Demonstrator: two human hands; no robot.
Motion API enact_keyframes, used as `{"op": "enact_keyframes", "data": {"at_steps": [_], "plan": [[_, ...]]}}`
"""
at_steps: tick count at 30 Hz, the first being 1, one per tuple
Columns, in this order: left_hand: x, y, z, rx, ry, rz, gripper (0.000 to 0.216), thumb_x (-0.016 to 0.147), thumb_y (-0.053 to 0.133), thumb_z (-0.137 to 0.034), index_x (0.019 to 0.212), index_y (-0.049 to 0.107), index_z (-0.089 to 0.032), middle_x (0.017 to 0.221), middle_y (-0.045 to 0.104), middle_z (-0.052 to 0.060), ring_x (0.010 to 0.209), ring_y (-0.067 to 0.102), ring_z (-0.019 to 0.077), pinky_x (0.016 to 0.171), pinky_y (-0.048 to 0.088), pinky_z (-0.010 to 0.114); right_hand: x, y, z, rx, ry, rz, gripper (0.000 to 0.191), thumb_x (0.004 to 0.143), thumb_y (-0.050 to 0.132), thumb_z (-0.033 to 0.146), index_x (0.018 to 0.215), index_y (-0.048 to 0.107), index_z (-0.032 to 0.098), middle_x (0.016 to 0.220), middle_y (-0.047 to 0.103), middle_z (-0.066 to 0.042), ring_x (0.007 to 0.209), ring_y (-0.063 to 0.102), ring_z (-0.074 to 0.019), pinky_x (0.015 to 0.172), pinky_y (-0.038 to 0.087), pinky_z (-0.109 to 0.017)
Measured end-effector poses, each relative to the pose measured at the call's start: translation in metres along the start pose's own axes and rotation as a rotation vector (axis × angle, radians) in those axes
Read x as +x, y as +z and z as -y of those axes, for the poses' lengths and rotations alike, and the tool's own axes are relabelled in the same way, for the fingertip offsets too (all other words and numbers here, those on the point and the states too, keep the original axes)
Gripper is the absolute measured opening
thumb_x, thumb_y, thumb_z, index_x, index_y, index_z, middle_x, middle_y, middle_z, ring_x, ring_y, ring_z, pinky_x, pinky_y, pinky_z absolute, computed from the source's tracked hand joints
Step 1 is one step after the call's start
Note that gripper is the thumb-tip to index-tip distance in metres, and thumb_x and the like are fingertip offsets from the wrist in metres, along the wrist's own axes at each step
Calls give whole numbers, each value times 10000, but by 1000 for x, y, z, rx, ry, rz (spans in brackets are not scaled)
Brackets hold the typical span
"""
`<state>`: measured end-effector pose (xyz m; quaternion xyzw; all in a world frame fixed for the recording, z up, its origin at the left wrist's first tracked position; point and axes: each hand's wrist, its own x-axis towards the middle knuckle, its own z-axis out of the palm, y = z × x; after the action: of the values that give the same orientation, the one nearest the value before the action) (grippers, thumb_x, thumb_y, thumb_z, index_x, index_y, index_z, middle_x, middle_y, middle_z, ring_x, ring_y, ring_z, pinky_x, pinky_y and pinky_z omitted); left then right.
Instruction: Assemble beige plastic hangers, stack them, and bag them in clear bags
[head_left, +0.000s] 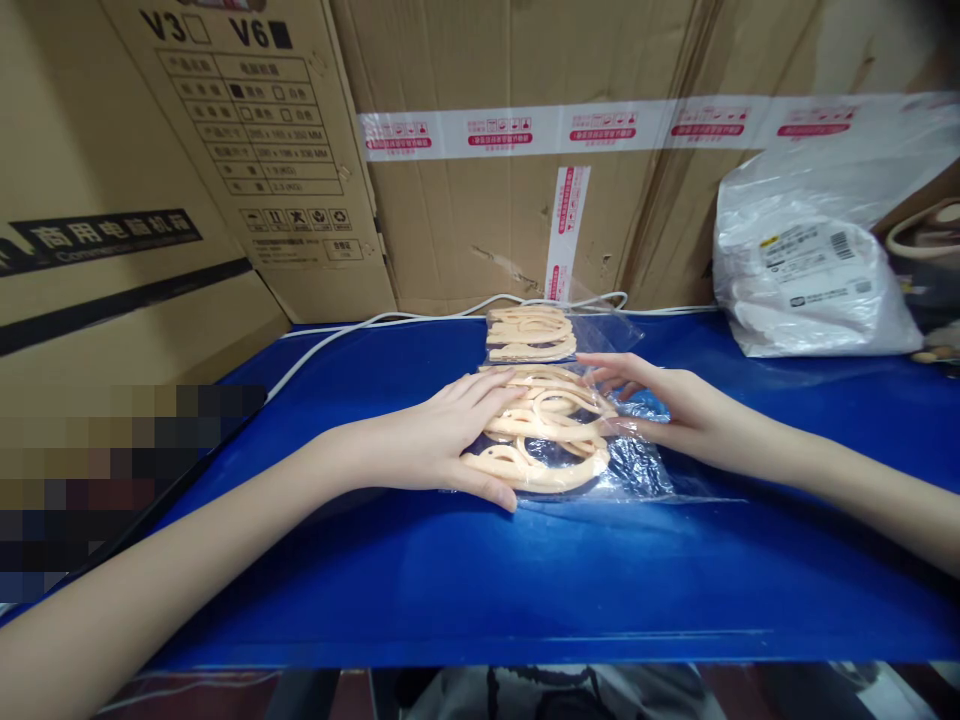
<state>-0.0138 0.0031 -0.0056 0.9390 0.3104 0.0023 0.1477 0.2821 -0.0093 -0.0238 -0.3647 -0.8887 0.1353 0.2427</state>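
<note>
A clear plastic bag [641,465] lies flat on the blue tabletop, holding several beige, curved, looped pieces [555,475] whose exact kind I cannot make out. My left hand [457,425] rests palm down on the left side of this bag, fingers stretched across the pieces and thumb apart near the front edge. At the bag's right side is my right hand [664,400], its fingers and thumb apart and bent towards the loose plastic. Just behind lies a second clear bag with similar beige pieces [529,333], touched by neither hand.
Large cardboard boxes [480,220] stand along the back and left. A white cable [322,350] runs along the table's rear. At the back right sits a white plastic-wrapped package [810,280] with a label. The blue table's [525,600] front edge is close to me.
</note>
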Motion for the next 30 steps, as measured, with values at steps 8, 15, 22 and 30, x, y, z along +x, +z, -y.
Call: {"op": "enact_keyframes", "data": {"at_steps": [8, 15, 22, 30], "plan": [[0, 0, 1, 18, 11, -2, 1109, 738, 566, -779, 1548, 165, -136, 1624, 116, 157, 1497, 56, 329, 1208, 92, 495, 0, -3, -2, 37, -7, -21, 634, 899, 612, 396, 1471, 355, 304, 1220, 648, -58, 1034, 645, -196, 904, 540, -343], [-1, 1, 1, 13, 22, -11, 1088, 738, 574, -772, 1542, 195, -145, 1622, 123, 157, 1496, 51, 338, 1202, 113, 504, 1, 1, -1, 197, 12, -35, 637, 838, 693, 383, 1407, 431, 264, 1051, 681, -45, 1014, 658, -202, 939, 523, -362], [0, 0, 1, 18, 44, -25, 1055, 755, 577, -755, 1540, 197, -160, 1615, 155, 157, 1493, 89, 333, 1201, 109, 507, 1, 0, -4, 320, 81, 6, 560, 833, 702, 374, 1336, 490, 247, 936, 656, -17, 933, 654, -179, 921, 517, -356], [-1, 0, 0, 15, 21, -20, 1069, 744, 582, -762, 1534, 210, -145, 1612, 164, 165, 1493, 87, 332, 1200, 123, 496, 3, 1, -1, 397, 83, 71, 485, 828, 697, 369, 1267, 533, 245, 1107, 663, -63, 1086, 616, -221, 983, 487, -393]]}}
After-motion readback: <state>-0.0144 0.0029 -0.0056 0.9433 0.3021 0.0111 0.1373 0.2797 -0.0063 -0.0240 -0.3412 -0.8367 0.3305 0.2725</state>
